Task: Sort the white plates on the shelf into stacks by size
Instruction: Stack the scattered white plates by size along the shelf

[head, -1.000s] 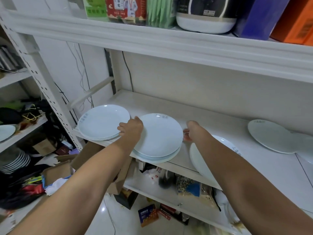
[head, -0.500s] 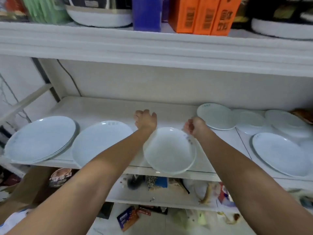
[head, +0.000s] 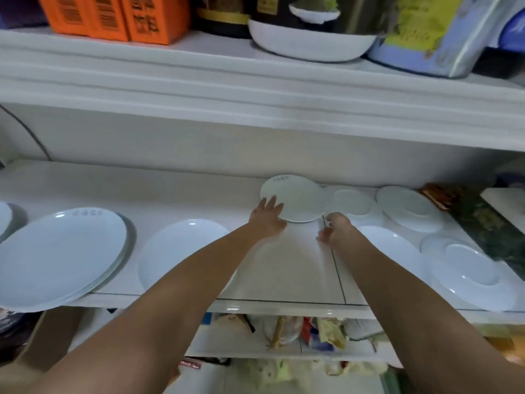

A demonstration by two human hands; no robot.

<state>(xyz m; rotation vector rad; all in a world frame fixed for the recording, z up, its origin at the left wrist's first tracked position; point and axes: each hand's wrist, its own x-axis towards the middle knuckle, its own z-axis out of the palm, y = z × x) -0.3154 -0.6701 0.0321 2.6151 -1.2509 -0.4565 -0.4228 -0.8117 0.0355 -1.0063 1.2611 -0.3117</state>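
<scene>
Toward the back edge of the shelf (head: 184, 194), right of its middle, a white plate (head: 295, 199) lies flat with the left hand (head: 267, 216) laying spread, straight fingers on its near rim, while the blurred right hand (head: 333, 231), just off its near-right rim, seems loosely curled, holding nothing.

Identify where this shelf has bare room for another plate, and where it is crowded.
Widest bare patch: the back-left strip of the shelf, behind the large stack and the middle plate, left of the back plate. A second: front centre, between the middle plate and the right front plate. Crowded: the right end, packed with plates.
</scene>
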